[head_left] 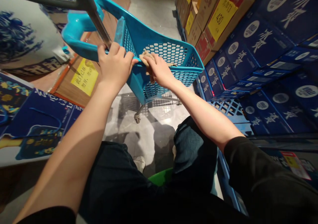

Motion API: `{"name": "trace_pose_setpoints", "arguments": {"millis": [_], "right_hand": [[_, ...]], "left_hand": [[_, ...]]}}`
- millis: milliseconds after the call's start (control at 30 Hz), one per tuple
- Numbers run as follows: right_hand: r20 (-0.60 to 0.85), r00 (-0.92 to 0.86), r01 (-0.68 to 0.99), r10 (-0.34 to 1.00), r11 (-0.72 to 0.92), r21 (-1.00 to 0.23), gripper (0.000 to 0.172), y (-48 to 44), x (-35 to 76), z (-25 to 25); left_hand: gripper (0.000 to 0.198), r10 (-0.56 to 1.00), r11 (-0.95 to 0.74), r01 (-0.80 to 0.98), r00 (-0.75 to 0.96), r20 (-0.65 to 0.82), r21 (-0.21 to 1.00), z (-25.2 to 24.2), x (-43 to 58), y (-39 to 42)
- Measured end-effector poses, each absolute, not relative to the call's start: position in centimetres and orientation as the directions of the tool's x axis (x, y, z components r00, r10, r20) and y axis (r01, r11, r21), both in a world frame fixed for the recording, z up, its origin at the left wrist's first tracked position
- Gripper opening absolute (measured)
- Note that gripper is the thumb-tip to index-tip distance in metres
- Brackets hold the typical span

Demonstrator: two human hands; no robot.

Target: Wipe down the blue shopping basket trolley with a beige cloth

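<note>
"State of the hands?"

"Both brought forward to the blue wheeled basket [146,28], ahead of the knees [193,144]. For the left hand [113,65]: back upward, fingers curled down over the near rim beside a metal pole [101,28], thumb pointing right. For the right hand [160,70]: just right of the left, fingers bent, pinching a tan cloth [144,57] against the same rim."

"Edges and room to move?"

"To the right along the near rim: bare plastic up to the far corner. Beyond the far wall: open aisle floor [149,12]. Close by on the right: stacked dark blue boxes [226,73], near the basket's far corner. On the left: a wooden cabinet [68,80] with a yellow sign [85,76], close behind the left hand."

"Surface and surroundings?"

"Underfoot, pale glossy tile, marked by shadow around a caster [137,118]. At far right, brown cartons [207,5] under yellow price sheets [220,17]. At left, a large blue-and-white vase [22,35]; nearer, dark blue gift bags [32,114]. Between the legs, something green [161,177], mostly hidden."
</note>
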State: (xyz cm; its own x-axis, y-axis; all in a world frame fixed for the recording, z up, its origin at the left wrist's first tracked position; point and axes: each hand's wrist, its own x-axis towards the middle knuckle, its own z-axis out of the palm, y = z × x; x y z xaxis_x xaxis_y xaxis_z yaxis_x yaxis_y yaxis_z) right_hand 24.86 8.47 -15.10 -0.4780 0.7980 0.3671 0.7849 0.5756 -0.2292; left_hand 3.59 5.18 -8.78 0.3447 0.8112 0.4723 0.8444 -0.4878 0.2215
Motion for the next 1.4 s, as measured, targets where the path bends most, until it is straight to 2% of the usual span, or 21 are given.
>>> {"name": "trace_pose_setpoints", "arguments": {"millis": [133, 233, 400, 567, 667, 867, 1100, 1200, 1333, 1400], "right_hand": [[0.393, -0.498, 0.768, 0.773, 0.604, -0.213, 0.053, 7.7, 25.5, -15.2], [0.382, -0.495, 0.772, 0.781, 0.597, -0.220, 0.049, 7.5, 28.0, -15.0], [0.413, -0.400, 0.805, 0.818, 0.529, -0.268, 0.045, 8.0, 28.9, -15.7], [0.467, -0.444, 0.747, 0.765, 0.604, -0.278, 0.054, 7.6, 25.6, -15.8], [0.449, -0.481, 0.724, 0.753, 0.630, -0.282, 0.051, 7.8, 26.7, -15.1], [0.397, -0.278, 0.838, 0.875, 0.423, -0.346, 0.041, 9.1, 30.1, -15.1], [0.444, -0.442, 0.753, 0.779, 0.591, -0.288, 0.061, 6.9, 24.8, -14.4], [0.402, -0.435, 0.772, 0.806, 0.563, -0.293, 0.057, 7.0, 25.8, -13.9], [0.382, -0.315, 0.834, 0.869, 0.445, -0.326, 0.050, 7.9, 27.1, -14.3], [0.398, -0.335, 0.817, 0.854, 0.473, -0.328, 0.052, 7.7, 26.3, -14.6]], "left_hand": [[0.054, 0.833, -0.426, 0.891, 0.320, 0.452, 0.155, -9.0, 3.8, 3.9], [0.049, 0.853, -0.411, 0.893, 0.306, 0.423, 0.184, -9.2, 3.7, 3.5], [0.050, 0.830, -0.455, 0.861, 0.317, 0.459, 0.226, -9.5, 3.7, 3.7], [0.046, 0.855, -0.408, 0.874, 0.264, 0.447, 0.263, -9.1, 4.1, 3.1], [0.044, 0.866, -0.394, 0.875, 0.251, 0.432, 0.282, -8.9, 4.2, 2.9], [0.049, 0.848, -0.443, 0.840, 0.279, 0.451, 0.313, -9.6, 3.9, 3.3], [0.048, 0.842, -0.453, 0.813, 0.254, 0.476, 0.367, -9.9, 4.0, 3.4], [0.047, 0.843, -0.439, 0.827, 0.242, 0.481, 0.353, -9.9, 4.1, 3.3], [0.046, 0.837, -0.451, 0.817, 0.248, 0.487, 0.359, -9.7, 4.1, 3.1], [0.047, 0.853, -0.433, 0.824, 0.244, 0.461, 0.365, -9.5, 4.2, 2.9]]}}
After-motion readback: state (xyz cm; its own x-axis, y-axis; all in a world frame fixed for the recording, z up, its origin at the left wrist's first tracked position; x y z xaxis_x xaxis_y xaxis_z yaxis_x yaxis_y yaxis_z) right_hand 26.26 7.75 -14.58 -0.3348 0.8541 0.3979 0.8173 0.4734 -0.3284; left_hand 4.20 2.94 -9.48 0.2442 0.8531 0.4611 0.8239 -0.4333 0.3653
